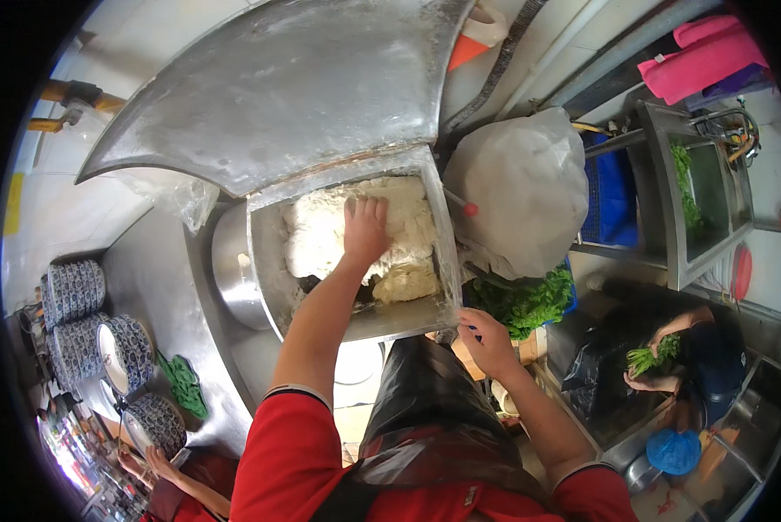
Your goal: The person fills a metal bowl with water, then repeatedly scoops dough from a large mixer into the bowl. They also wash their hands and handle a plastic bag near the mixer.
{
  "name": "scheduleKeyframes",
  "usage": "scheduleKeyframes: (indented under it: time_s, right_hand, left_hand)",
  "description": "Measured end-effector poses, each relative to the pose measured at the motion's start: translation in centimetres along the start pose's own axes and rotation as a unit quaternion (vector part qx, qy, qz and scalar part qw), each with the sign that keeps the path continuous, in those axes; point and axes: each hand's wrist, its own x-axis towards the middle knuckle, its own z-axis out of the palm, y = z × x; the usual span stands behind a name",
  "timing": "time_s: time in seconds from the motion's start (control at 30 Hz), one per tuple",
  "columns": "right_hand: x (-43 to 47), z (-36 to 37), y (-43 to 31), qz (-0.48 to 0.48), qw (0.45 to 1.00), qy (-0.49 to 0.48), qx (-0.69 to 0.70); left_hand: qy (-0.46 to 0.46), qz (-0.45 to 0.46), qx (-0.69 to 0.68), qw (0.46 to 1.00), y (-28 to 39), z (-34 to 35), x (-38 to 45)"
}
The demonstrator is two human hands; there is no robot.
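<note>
A large mass of pale, floury dough (318,222) fills much of a metal dough mixer's tub (357,331) in front of me. On top of it lies my left hand (366,228), fingers slightly spread and pointing away from me. A smoother, yellower lump of dough (406,282) sits at the tub's near right. My right hand (488,342) is at the near right corner of the tub, its fingertips at the rim and its fingers partly bent. The raised metal lid (286,91) stands beyond the tub.
Left, a steel counter (162,261) holds stacks of patterned bowls (77,293) and a green cloth (183,386). A white plastic-covered bundle (521,189) and leafy greens (527,303) are right of the tub. One co-worker (713,365) handles greens; another's hands (158,464) are at lower left.
</note>
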Motion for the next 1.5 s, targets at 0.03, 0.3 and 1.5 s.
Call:
scheduleKeyframes:
  time_s: [0.03, 0.3, 1.5]
  right_hand:
    - [-0.3, -0.2, 0.3, 0.000, 1.000, 0.009, 0.000]
    - [-0.6, 1.2, -2.8, -0.021, 0.996, 0.084, 0.025]
    - [-43.7, -19.5, 39.9, 0.290, 0.593, 0.550, 0.511]
  left_hand:
    - [0.004, 0.015, -0.024, 1.000, 0.3, -0.1, 1.2]
    - [0.052, 0.017, -0.123, 0.991, 0.2, 1.7, 1.1]
    - [-0.017, 0.135, -0.277, 0.951, 35.6, -10.3, -8.1]
